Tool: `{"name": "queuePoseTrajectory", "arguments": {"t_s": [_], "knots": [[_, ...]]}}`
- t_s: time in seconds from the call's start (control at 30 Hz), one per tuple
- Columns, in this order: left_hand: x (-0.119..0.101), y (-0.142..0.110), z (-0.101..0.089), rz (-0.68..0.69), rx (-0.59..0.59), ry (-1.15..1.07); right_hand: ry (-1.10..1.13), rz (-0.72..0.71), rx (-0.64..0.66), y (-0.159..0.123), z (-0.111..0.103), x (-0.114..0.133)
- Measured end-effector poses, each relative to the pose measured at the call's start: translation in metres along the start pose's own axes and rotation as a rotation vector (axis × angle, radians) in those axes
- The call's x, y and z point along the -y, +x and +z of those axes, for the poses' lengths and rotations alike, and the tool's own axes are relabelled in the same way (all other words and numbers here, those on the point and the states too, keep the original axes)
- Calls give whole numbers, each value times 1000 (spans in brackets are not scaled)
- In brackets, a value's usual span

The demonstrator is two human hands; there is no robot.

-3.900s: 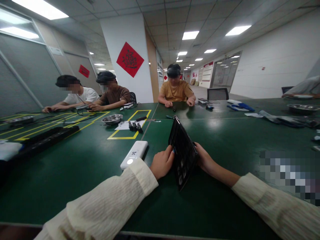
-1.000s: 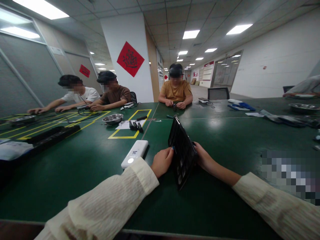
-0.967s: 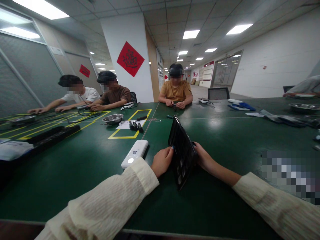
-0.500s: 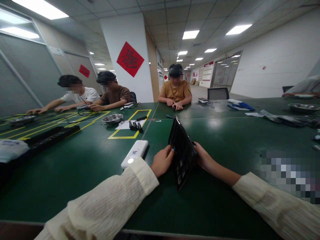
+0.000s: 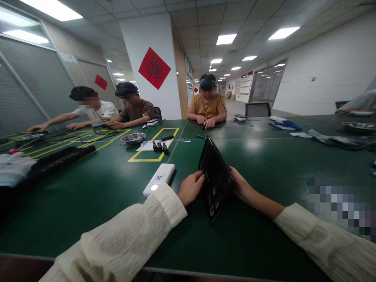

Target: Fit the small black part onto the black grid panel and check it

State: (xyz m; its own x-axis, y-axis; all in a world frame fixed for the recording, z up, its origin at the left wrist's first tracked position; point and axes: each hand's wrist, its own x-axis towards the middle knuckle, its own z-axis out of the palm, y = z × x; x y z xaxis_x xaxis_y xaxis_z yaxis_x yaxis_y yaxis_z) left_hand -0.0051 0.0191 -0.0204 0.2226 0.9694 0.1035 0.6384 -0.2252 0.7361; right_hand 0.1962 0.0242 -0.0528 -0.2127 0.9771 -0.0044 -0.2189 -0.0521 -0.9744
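A thin black tablet-like panel stands tilted on edge above the green table, its dark glossy face turned toward me and to the left. My right hand grips it at the right edge, with the fingers partly hidden behind it. At the left side, my left hand is closed with thumb and fingertips against the panel's face and edge. A small blue spot shows by the left fingertips, too small to name. Just left of that hand lies a white power bank marked 26.
Beyond the power bank are a metal bowl, several black cylindrical parts and yellow tape marks on the green table. A long black tray lies at left. Blue cloth lies at right. Three people sit across the table.
The panel has turned slightly, showing a bit more of its face, and its right edge has shifted right. Both hands keep their places on it. The view has shifted slightly.
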Motion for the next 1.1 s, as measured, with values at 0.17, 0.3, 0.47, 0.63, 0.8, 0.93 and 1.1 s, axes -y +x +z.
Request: {"name": "queuePoseTrajectory", "arguments": {"t_s": [0.17, 0.3, 0.47, 0.63, 0.8, 0.93, 1.1], "knots": [[0, 1, 1, -13, 0, -6, -26, 9, -15, 0, 0, 0], [-4, -2, -1, -5, -5, 48, -30, 10, -28, -1, 2, 2], [-6, -4, -3, 28, 28, 90, -10, -11, -16, -1, 3, 3], [-3, -3, -2, 26, 21, 26, -28, 8, -5, -4, 3, 6], [-7, -5, -4, 14, 16, 120, -7, 2, -17, 0, 2, 2], [-9, -5, -5, 9, 37, 149, -18, -14, -9, 0, 3, 2], [-8, -5, -4, 1, 15, 85, -21, -1, 6, -7, 6, 9]]}}
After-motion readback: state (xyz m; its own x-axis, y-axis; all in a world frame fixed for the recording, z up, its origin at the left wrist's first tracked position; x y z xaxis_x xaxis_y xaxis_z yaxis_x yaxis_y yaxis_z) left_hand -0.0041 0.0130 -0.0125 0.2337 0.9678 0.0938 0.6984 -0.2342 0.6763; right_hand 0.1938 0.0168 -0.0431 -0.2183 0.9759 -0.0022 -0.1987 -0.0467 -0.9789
